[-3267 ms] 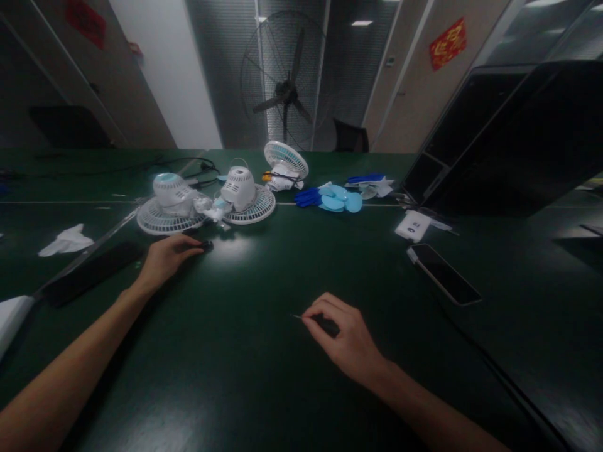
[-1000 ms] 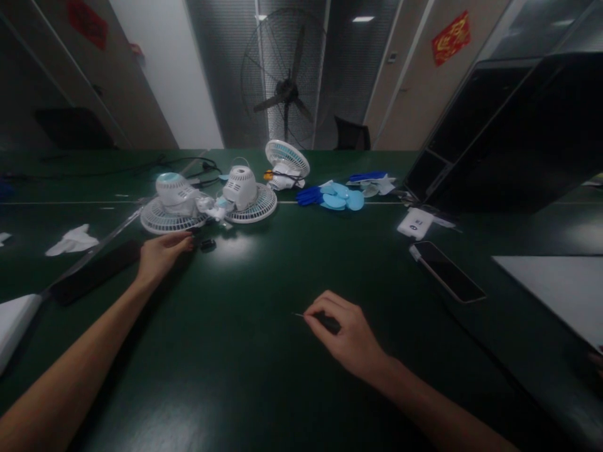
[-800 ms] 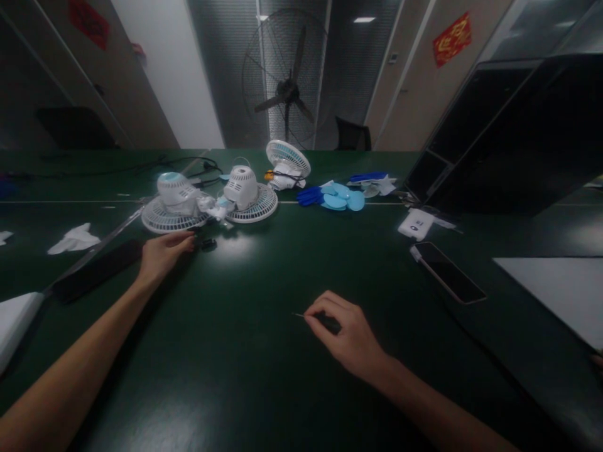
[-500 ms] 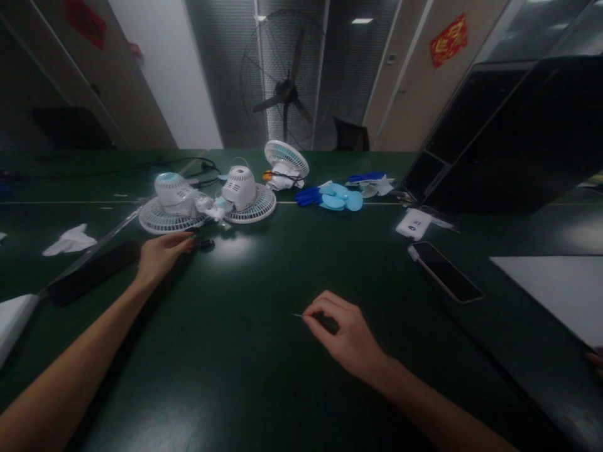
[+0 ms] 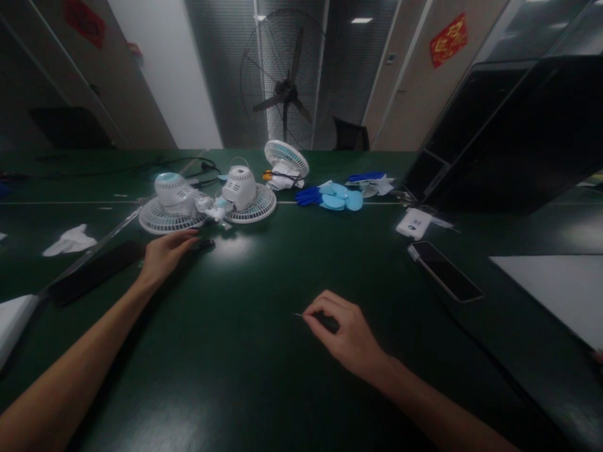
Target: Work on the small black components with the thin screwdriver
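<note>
My right hand [image 5: 346,329] is closed around a small screwdriver [image 5: 328,322]. Its thin metal shaft points left past my fingertips, above the dark green table [image 5: 245,364]. Farther off on the left, my left hand [image 5: 166,251] reaches over the table with its fingers pinched together. Whatever is between those fingertips is hidden. Just right of them lies a small black object [image 5: 206,245], too dark to name. Beyond this hand a white fan head [image 5: 174,198] rests grille down, with a second fan head [image 5: 242,194] beside it.
A third small fan [image 5: 285,166] stands farther back, with light blue fan blades [image 5: 342,197] and blue gloves [image 5: 308,196] to its right. On the right lie a phone [image 5: 445,271], a white box [image 5: 413,223] and a black cable [image 5: 490,355]. A dark monitor [image 5: 513,135] rises behind.
My left hand has shifted slightly right, toward the small black object. My right hand and the screwdriver have stayed in nearly the same place.
</note>
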`<state>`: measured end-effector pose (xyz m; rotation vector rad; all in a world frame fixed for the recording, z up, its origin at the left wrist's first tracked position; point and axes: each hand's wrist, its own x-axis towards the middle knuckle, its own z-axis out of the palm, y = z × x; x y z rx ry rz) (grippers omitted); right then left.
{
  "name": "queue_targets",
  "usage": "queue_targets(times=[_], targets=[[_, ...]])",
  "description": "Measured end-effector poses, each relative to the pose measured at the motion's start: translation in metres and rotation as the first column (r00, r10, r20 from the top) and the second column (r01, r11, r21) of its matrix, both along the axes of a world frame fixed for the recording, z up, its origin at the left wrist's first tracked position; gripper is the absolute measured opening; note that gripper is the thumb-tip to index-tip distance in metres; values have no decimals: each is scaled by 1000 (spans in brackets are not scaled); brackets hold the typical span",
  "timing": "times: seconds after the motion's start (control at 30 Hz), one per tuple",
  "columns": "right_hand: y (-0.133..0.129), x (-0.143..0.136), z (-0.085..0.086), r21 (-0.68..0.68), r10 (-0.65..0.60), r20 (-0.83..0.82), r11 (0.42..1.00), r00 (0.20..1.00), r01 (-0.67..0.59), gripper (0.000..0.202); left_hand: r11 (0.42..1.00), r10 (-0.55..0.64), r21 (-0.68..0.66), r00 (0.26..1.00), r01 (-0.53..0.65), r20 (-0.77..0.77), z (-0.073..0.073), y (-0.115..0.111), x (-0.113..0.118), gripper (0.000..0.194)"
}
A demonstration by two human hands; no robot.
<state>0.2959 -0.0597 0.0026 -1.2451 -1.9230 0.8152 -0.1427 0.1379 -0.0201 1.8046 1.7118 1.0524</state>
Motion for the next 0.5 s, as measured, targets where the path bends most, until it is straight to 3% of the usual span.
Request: queue_targets(times=[0.23, 0.5], targets=[[1, 0, 1, 10, 1, 7, 1000, 1000, -1, 10, 999, 5, -46, 1000, -5, -14, 1, -1, 1, 73], [1, 1, -3, 9, 10, -7, 1000, 1000, -10, 9, 997, -34, -67, 994, 27, -105, 1, -3, 0, 66]])
